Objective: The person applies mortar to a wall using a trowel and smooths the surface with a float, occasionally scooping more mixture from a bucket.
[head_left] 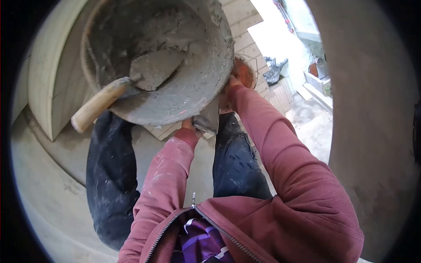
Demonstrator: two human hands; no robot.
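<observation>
A large round bucket (188, 98) with wet grey mortar inside fills the upper left. Across its near-left rim lies a trowel (158, 70), its wooden handle sticking out and its blade in the mortar. My left hand (189, 124) is just under the near rim, beside a grey metal blade (207, 118); its fingers are mostly hidden. At the bucket's right side, my right hand (234, 81) is next to an orange object (244, 73). The bucket and sleeve hide most of its fingers, and what it grips cannot be made out.
Pale wooden boards (247, 26) show behind the bucket, with curved panels (50, 83) at the left. Dark crumpled plastic (274, 70) lies right of the orange object. A broad grey-brown surface (366, 109) rises at the right. My legs are below the bucket.
</observation>
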